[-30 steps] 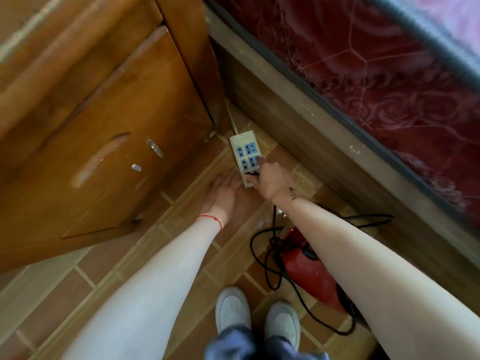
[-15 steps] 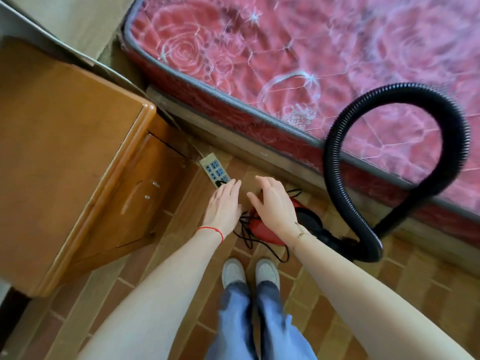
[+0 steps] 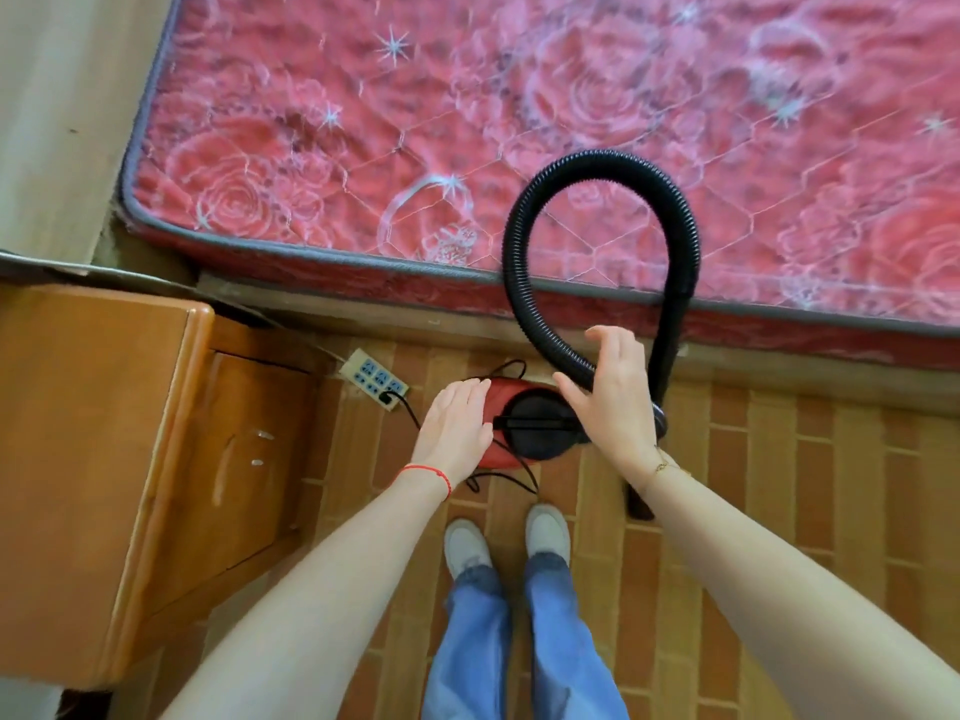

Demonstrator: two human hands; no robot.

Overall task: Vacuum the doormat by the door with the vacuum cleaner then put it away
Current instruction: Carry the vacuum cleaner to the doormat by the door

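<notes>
Nothing is gripped yet: the left hand (image 3: 457,428) and right hand (image 3: 613,402) are spread, fingers straight, over the red vacuum cleaner (image 3: 511,433), which is on the floor just beside the power strip (image 3: 375,377). Its black top handle (image 3: 535,422) should probably be grasped firmly, and the hose (image 3: 524,283) and cord kept clear of the feet.

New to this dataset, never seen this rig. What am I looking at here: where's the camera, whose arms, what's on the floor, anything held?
There is no robot. A person wears one wide-angle camera on the head, looking down, so the two bare arms, the jeans and the white shoes are the wearer's own.

On the tiled floor sits a red vacuum cleaner with a black handle on top. Its black hose loops up over the edge of a red mattress. The vacuum's black cord runs to a white power strip beside a wooden cabinet, and a plug sits in the strip.

The left hand with the red string bracelet is open over the red body. The right hand is open near the hose base. Neither grips anything.
</notes>
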